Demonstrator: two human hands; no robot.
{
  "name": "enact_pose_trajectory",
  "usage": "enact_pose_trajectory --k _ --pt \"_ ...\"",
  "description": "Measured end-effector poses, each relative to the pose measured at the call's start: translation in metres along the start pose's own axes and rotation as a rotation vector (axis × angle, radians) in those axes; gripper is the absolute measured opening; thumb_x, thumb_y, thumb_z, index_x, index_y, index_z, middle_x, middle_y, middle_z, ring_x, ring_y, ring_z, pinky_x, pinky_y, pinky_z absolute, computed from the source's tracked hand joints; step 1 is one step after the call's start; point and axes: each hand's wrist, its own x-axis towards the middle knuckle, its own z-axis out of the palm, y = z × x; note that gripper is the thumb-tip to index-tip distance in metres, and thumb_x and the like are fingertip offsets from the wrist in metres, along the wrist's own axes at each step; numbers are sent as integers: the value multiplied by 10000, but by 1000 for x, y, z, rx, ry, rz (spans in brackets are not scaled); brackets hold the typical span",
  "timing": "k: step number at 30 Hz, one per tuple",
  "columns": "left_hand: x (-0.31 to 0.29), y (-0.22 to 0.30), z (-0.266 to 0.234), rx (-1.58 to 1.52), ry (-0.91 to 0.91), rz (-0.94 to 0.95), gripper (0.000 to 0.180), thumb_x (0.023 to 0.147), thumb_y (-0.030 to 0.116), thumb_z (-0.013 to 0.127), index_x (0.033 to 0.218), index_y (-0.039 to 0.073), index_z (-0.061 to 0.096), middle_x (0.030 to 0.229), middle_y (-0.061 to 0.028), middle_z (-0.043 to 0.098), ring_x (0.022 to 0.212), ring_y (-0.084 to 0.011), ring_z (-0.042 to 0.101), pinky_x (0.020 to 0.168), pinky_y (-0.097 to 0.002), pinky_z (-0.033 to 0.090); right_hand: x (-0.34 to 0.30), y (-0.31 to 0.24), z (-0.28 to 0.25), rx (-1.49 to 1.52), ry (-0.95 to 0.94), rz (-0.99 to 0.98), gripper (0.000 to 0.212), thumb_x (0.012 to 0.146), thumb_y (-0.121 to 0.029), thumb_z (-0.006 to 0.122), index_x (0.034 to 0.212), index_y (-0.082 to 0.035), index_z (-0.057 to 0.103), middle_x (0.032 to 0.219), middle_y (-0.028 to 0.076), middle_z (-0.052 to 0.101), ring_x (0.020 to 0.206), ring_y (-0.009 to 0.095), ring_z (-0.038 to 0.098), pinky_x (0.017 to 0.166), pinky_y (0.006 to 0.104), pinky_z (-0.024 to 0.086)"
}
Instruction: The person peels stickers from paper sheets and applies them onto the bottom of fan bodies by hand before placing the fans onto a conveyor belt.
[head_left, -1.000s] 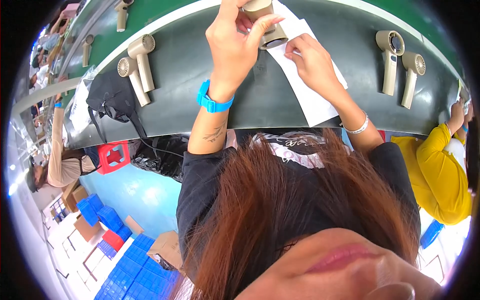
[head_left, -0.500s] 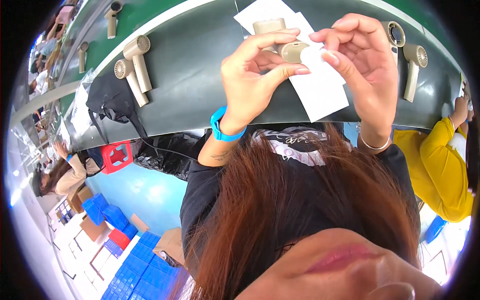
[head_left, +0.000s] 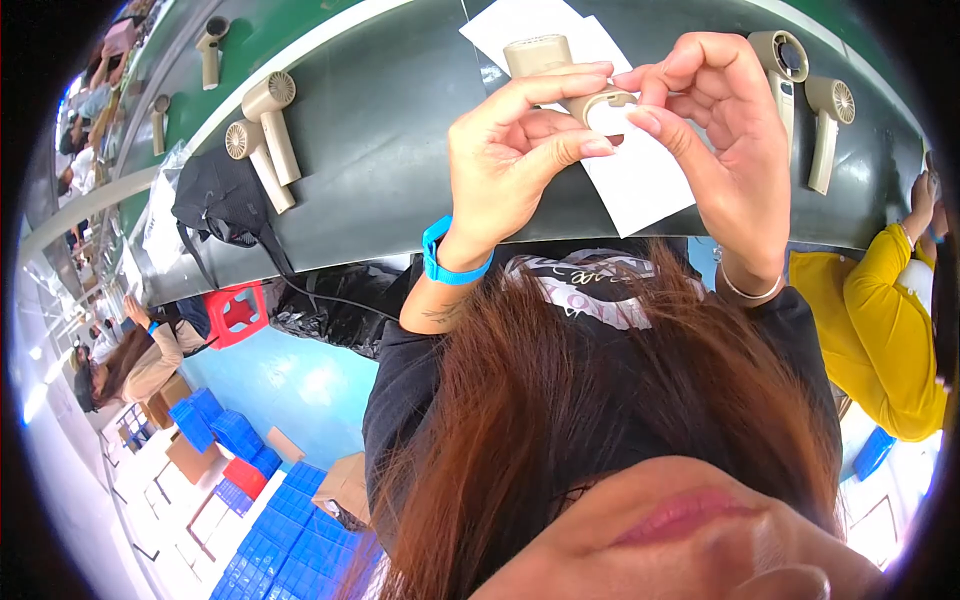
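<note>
A beige handheld hair dryer (head_left: 545, 55) is lifted above the dark conveyor belt (head_left: 380, 130). My left hand (head_left: 515, 135), with a blue wristband, pinches it with thumb and fingers near its round end. My right hand (head_left: 725, 140), with a thin bracelet, grips that round ring end from the other side. A white paper sheet (head_left: 645, 180) lies on the belt beneath the hands.
Two beige dryers (head_left: 265, 130) lie on the belt at left and two more (head_left: 810, 95) at right. A black bag (head_left: 215, 205) hangs at the belt's edge above a red stool (head_left: 235, 310). A person in yellow (head_left: 890, 330) works at right. Blue crates (head_left: 290, 540) are stacked below.
Both hands have raised the dryer off the paper on the belt and brought it closer to the camera; the right hand moved from the paper onto the dryer's ring end.
</note>
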Motion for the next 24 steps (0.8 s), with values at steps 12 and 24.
enact_pose_trajectory --k 12,24 --pt "0 1 1 -16 -16 -8 311 802 -119 605 1106 -121 541 1199 -222 564 902 -264 666 792 -331 574 0 -1 -3 16 -10 17 317 809 95 610 1051 -15 437 856 63 550 916 150 595 806 262 486" --pt "-2 -1 4 11 -12 6 328 798 -56 643 1112 -99 553 1186 -252 559 910 -279 658 748 -363 594 -2 -6 -3 -29 -4 22 320 800 96 613 1039 -22 437 867 59 555 899 139 594 810 256 483"
